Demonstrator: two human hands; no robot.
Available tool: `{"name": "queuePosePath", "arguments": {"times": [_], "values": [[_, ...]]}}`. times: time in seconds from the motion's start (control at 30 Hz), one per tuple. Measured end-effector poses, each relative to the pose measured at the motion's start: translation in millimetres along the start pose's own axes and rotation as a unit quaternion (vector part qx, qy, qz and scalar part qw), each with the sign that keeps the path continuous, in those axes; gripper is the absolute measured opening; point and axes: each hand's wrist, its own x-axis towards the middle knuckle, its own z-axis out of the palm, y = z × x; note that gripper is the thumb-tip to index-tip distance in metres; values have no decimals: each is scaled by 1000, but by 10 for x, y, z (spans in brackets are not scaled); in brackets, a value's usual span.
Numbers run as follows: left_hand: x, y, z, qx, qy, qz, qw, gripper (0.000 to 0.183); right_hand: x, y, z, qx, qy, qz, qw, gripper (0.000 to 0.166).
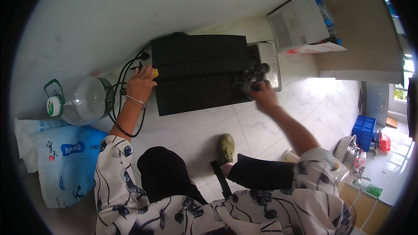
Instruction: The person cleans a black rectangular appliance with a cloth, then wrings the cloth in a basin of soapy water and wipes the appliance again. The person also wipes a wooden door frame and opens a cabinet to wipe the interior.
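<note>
A black rectangular panel (199,71), perhaps the casing of an appliance, lies before me near the wall. My left hand (142,81) rests with its fingers over the panel's left edge, beside a small yellow label and some black cables (121,104). Over the panel's right part, my right hand (263,96) grips a dark object (254,76), blurred and not clear in kind. A metal surface (272,68) with a raised rim, like part of a gas stove or tray, shows past the panel's right end.
At left lie a large clear plastic bottle (86,99) and blue-and-white plastic packs (70,156). An open carton (294,23) with bottles stands upper right. A blue crate (363,132) is far right. My shoe (227,145) is on the tiled floor (209,127).
</note>
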Motion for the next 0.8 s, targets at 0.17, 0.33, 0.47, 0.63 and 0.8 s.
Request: {"name": "queuePosePath", "arguments": {"times": [0.17,0.33,0.47,0.63,0.8], "values": [[-13,-12,-88,2,-23,-17,1000,56,546,297,-847,90,238,72,964,58],[59,-6,-9,8,-13,9,1000,58,1638,19,-473,-2,12,187,982,41],[100,13,-57,24,-38,7,999,57,1609,-379,-410,46,-29,192,980,32],[78,-80,-58,23,-95,-1,995,53,1232,109,-616,528,-43,159,833,33],[153,32,-214,-5,-111,1,994,55,1281,690,-902,303,315,150,887,31]]}}
